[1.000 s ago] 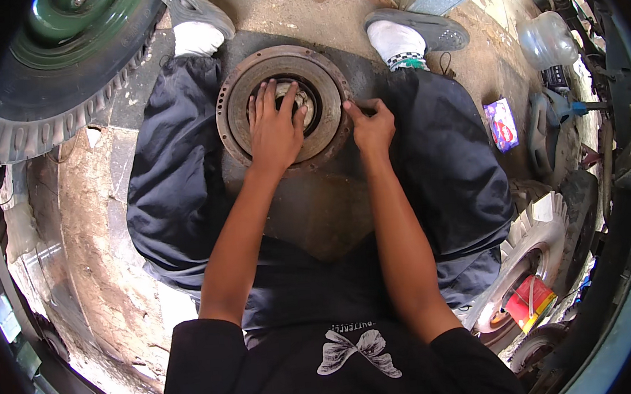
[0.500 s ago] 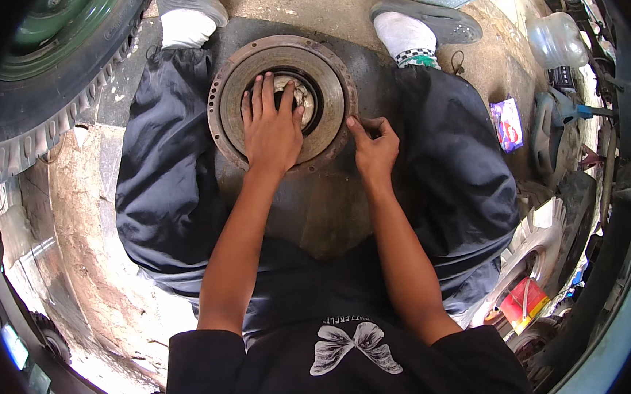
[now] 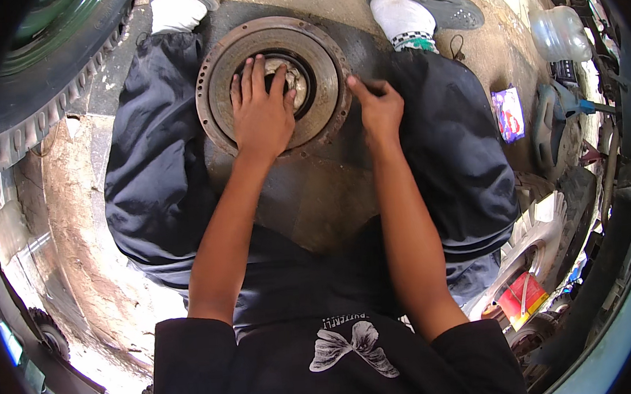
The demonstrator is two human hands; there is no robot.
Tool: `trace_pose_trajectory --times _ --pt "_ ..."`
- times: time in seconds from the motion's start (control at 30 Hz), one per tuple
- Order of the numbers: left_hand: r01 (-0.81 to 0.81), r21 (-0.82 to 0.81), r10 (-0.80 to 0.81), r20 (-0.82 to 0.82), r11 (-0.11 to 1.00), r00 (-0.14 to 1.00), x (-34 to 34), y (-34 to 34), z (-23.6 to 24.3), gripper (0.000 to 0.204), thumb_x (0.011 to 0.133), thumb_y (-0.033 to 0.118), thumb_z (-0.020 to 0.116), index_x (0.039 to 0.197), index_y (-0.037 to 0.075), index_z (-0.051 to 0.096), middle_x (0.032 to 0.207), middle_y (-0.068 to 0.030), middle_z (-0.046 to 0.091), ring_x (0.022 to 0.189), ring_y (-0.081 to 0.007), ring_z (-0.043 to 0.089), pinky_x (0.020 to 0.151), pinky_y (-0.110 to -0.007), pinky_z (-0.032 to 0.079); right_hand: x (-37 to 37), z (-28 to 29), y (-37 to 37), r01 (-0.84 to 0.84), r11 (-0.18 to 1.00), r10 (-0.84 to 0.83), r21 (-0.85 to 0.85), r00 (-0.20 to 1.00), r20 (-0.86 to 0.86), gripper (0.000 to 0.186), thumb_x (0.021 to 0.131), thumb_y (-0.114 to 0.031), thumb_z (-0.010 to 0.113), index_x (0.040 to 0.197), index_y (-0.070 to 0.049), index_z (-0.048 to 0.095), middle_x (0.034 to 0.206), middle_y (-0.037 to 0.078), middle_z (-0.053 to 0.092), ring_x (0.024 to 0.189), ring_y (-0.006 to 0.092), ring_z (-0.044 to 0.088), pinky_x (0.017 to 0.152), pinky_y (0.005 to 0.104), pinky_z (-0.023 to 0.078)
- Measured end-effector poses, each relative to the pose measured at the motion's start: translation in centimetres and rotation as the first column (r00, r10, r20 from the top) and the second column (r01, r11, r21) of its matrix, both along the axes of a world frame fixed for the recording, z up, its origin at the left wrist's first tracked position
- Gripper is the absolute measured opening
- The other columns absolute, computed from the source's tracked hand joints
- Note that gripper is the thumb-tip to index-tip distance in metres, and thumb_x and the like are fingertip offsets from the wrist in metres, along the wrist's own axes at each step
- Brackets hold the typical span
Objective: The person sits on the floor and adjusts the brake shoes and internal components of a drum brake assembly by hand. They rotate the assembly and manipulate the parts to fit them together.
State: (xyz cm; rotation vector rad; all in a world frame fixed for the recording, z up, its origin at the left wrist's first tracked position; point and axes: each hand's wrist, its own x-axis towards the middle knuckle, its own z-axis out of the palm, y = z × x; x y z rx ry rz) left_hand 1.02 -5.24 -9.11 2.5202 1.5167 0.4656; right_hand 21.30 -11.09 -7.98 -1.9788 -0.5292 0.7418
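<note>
A heavy round metal plate [image 3: 219, 94], like a clutch pressure plate, lies flat between my legs. Small holes run around its rusty rim, and a ring-shaped opening surrounds its paler centre. My left hand [image 3: 262, 120] rests on it from the near side, palm down, fingers stretched over the dark inner ring and holding nothing. At the right rim is my right hand [image 3: 383, 112], its fingers curled and its thumb tip against or just beside the edge. What these fingers close on, if anything, is too small or hidden to make out.
A dark mat [image 3: 323, 196] lies under the plate. A large tyre [image 3: 60, 98] with a green wheel stands at far left. To the right are a purple packet [image 3: 508, 114], a clear plastic jar [image 3: 560, 35], a red and yellow box [image 3: 522, 301] and assorted machine parts.
The plate and both hands appear slightly higher and further left in the picture, as the whole view has shifted. My right hand's thumb sits a little further up along the rim.
</note>
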Motion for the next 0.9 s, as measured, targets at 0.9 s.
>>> trace_pose_trajectory --times 0.9 --pt "0.002 -0.035 -0.002 0.025 0.999 1.000 -0.1 0.0 0.0 0.049 0.107 0.035 0.056 0.152 0.014 0.056 0.166 -0.0200 0.037 0.158 -0.0375 0.029 0.130 -0.056 0.020 -1.7 -1.1 -0.7 0.024 1.000 -0.024 0.006 0.998 0.060 0.037 0.082 -0.029 0.094 0.095 0.002 0.077 0.092 0.007 0.076 0.084 0.0135 0.064 0.081 0.0302 0.051"
